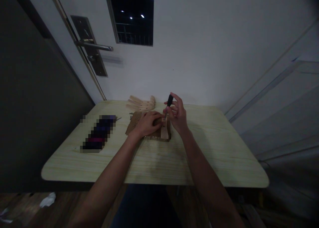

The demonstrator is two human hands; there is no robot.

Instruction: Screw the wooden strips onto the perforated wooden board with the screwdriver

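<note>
My right hand is closed around a screwdriver with a black handle. The screwdriver stands nearly upright, tilted slightly, its shaft pointing down at a pale wooden strip. Dark spots like holes or screw heads show on that strip, which lies across the right end of a brown cardboard piece. Flat on the cardboard rests my left hand, fingers stretched to the right, their tips at the strip. Whether the screwdriver's tip sits in a screw is too small to tell.
Behind the cardboard, several pale wooden strips lie fanned out on the light wood-grain table. A few small screws lie by the cardboard's far edge. At left is a pixelated dark object. A white door with a metal handle rises behind.
</note>
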